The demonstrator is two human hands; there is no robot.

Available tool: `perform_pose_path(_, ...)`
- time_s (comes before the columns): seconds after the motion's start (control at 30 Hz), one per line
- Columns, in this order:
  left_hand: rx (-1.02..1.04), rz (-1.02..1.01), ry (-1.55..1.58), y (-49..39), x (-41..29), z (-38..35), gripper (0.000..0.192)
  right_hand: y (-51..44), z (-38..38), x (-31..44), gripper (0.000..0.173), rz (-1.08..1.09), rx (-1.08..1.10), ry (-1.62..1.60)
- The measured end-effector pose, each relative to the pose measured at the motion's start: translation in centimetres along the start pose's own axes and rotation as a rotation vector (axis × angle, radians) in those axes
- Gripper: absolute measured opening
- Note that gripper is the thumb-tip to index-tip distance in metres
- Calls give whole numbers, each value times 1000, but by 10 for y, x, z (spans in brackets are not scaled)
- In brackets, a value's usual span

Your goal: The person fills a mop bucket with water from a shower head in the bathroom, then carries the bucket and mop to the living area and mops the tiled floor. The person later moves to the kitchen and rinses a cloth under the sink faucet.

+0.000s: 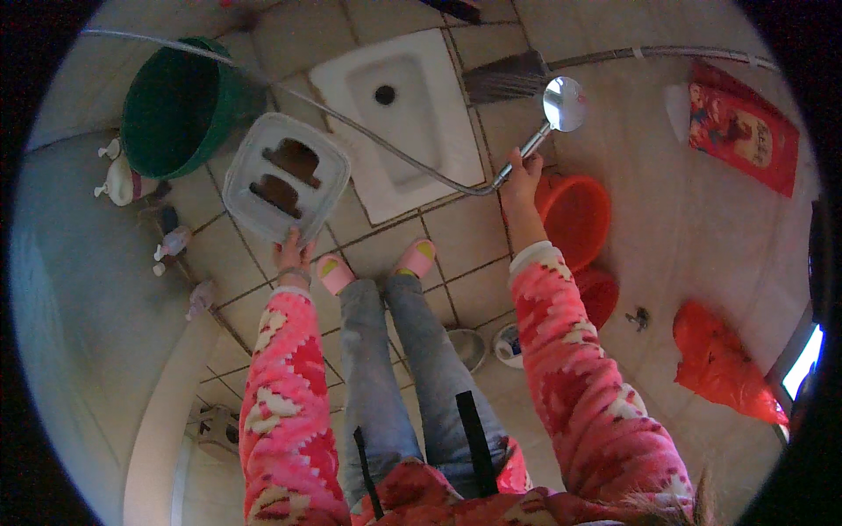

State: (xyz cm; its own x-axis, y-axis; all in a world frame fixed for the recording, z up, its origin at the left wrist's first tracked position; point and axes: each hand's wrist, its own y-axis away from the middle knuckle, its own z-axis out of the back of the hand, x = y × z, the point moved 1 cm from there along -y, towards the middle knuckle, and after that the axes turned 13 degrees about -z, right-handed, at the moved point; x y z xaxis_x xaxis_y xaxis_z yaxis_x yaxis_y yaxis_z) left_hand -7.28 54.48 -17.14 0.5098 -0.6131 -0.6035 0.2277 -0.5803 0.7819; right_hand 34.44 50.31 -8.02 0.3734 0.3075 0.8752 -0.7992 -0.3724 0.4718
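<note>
My right hand grips the handle of a chrome hand shower, its round head raised beyond my fingers. From the handle's lower end a metal shower hose sags and runs to the upper left. With my left hand I hold the near rim of a pale, rounded-square plastic container. Two dark brown irregular shapes show on it; whether they are openings or something inside, I cannot tell. Past both hands, a white ceramic squat toilet is set into the tiled floor.
A green bucket and several pump bottles line the left wall. Orange-red buckets stand by my right forearm. A broom lies beyond the toilet. Basins sit near my legs; a red plastic bag hangs at right.
</note>
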Motion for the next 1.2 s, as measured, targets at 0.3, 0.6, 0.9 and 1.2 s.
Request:
perform_pose_path(0.3, -15, 40, 47, 6, 15, -15, 88, 34, 7, 6, 22, -20, -51, -65)
perform_pose_path(0.6, 26, 45, -214, 70, -6, -1, 61, 20, 9, 4, 29, -432, 92, 33)
perform_pose_path(0.9, 678, -319, -1205, 289, -17, 76, 45, 36, 27, -51, 30, -579, 225, 111)
perform_pose_path(1.2, 650, -230, -1556, 311, -7, 108, 48, 84, -32, -90, 24, -723, 254, -292)
